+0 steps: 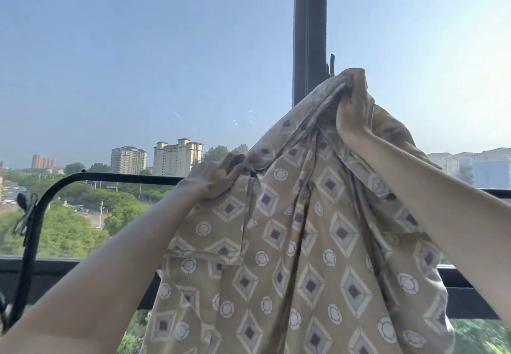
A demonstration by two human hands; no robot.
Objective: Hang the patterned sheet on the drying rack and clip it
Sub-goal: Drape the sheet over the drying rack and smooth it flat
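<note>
Nearest me, both bare forearms rise from the bottom corners toward the beige cotton sheet with its grey diamond-and-ring pattern [304, 257], which hangs bunched in front of the black metal drying rack's rounded bar [124, 179]; my left hand [213, 180] sits at bar height, fingers curled tight on a fold of the upper edge, beside a small dark rounded thing [236, 161] that may be a clip, though I cannot tell; my right hand [352, 110] is lifted well above the bar, wrist bent, fingers [356, 82] clamped on a gathered peak of cloth. Whether any cloth already lies over the bar I cannot tell; to do this well I should carry the raised edge across the bar, spread the bunches flat along it, let both sides hang evenly, and only then pinch clips on.
</note>
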